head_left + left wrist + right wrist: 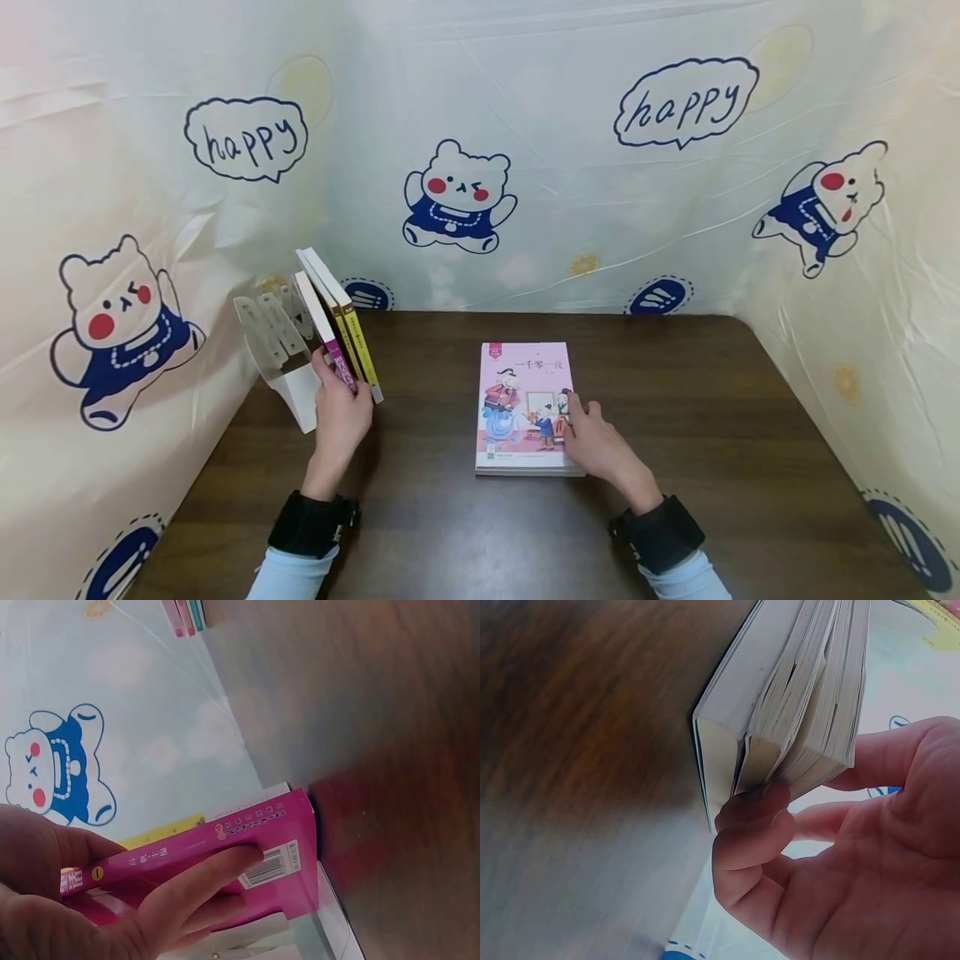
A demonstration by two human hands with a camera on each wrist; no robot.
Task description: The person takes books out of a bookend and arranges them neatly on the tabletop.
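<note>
My left hand [342, 414] holds a book with a magenta spine [337, 360]. In the left wrist view, my fingers [202, 881] lie along the magenta back cover [300, 889], over its barcode. Beside that book lean yellow-spined books [360, 342], tilted in a white book rack [296, 387]. My right hand [603, 446] is at the right edge of a short stack of books, topped by a pink picture-cover book [525, 412]. The right wrist view shows curled fingers [754, 832] against the page edges [802, 761], with another finger on the upper cover side.
Both stacks stand on a dark brown wooden table [427, 533]. A pale curtain [562, 225] with printed bears and "happy" bubbles hangs behind the table and along its sides. The rack stands near the table's back left corner, close to the curtain.
</note>
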